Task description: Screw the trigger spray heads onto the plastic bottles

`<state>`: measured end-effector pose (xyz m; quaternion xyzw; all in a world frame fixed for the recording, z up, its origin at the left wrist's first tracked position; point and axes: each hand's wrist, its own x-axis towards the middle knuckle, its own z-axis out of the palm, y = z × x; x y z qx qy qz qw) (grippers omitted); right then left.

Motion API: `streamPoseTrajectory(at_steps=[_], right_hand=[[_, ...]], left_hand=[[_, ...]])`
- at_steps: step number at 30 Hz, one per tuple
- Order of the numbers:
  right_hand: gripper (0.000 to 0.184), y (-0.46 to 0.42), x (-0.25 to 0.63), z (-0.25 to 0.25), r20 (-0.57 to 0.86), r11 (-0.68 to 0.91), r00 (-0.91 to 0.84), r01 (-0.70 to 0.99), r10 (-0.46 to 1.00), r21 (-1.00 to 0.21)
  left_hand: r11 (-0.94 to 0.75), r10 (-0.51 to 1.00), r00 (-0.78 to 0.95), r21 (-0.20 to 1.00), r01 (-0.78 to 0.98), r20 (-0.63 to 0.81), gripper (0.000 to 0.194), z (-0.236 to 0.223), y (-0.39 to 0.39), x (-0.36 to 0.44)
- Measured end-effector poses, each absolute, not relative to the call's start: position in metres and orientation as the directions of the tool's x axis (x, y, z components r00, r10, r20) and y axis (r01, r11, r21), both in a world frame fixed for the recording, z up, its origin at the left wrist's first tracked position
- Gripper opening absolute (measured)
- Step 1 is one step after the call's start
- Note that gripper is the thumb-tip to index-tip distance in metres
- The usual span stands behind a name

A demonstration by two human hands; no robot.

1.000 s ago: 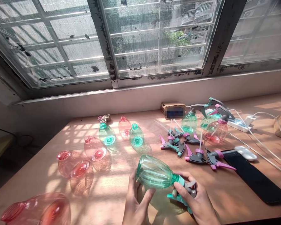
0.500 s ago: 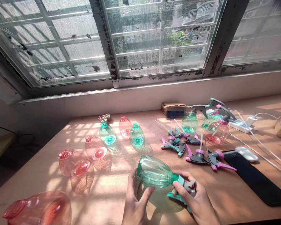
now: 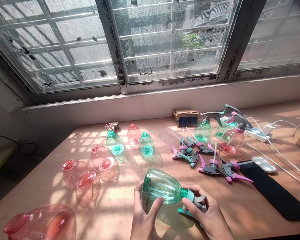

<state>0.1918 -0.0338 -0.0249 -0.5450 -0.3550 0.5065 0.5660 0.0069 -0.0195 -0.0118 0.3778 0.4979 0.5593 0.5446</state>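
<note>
One clear green plastic bottle with ribbed sides [image 3: 161, 188] is tipped on its side over the front part of the brown wooden table [image 3: 125, 213]. Its fat bottom end points left and its thin neck points right. The left hand [image 3: 146, 210] is curled around the fat end, with its thumb on the near side and its fingers on the far side. The right hand [image 3: 206, 208] is closed on a gray and light green plastic spray top [image 3: 197, 200] at the neck of the bottle. Its thumb presses on the light green ring. I cannot tell how tight the ring is.

To the left and farther back, four clear pink plastic bottles [image 3: 102, 158] and two more clear green plastic bottles [image 3: 146, 145] stand with open necks. The biggest-looking pink one is close to the front, and the picture cuts it off.

To the right, some gray plastic spray tops with pink or green parts [image 3: 213, 169] lie close together. A flat black phone [image 3: 275, 191] lies beside them, near a smooth white thing [image 3: 263, 164]. Behind them, more bottles with spray tops on [image 3: 202, 131] stand by a small brown cardboard box [image 3: 186, 113].
</note>
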Motion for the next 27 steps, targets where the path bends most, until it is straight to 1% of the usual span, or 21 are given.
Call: streamPoseTrajectory(at_steps=[3,7,9,11,14,17,22,24,27], right_hand=[[0.055,-0.034,0.192,-0.022,-0.145,-0.104,0.232,-0.178,0.962,-0.979],[0.060,-0.035,0.193,-0.020,-0.169,-0.108,0.253,-0.237,0.953,-0.965],[0.060,-0.035,0.193,-0.019,-0.172,-0.109,0.266,-0.238,0.948,-0.965],[0.058,-0.035,0.193,-0.019,-0.163,-0.101,0.271,-0.229,0.949,-0.968],[0.056,-0.035,0.192,-0.019,-0.145,-0.089,0.267,-0.209,0.953,-0.974],[0.055,-0.035,0.192,-0.020,-0.130,-0.086,0.251,-0.179,0.959,-0.980],[0.055,-0.035,0.192,-0.020,-0.132,-0.088,0.246,-0.181,0.960,-0.979],[0.056,-0.035,0.192,-0.020,-0.138,-0.089,0.255,-0.196,0.957,-0.977],[0.056,-0.036,0.192,-0.019,-0.131,-0.070,0.272,-0.221,0.953,-0.973]], left_hand=[[0.094,0.983,-0.129,0.964,-0.250,-0.129,0.076,-0.014,-0.017,0.006],[0.062,0.990,-0.103,0.948,-0.312,-0.098,0.078,-0.019,-0.015,0.007],[0.058,0.992,-0.088,0.943,-0.329,-0.092,0.077,-0.020,-0.015,0.007],[0.063,0.991,-0.097,0.954,-0.295,-0.095,0.076,-0.021,-0.016,0.007],[0.061,0.989,-0.118,0.969,-0.241,-0.092,0.082,-0.023,-0.017,0.006],[0.063,0.985,-0.137,0.966,-0.252,-0.100,0.085,-0.022,-0.018,0.007],[0.084,0.974,-0.185,0.968,-0.235,-0.129,0.080,-0.016,-0.017,0.010],[0.077,0.980,-0.161,0.971,-0.228,-0.116,0.076,-0.015,-0.018,0.010],[0.053,0.992,-0.094,0.966,-0.254,-0.079,0.076,-0.014,-0.018,0.010]])
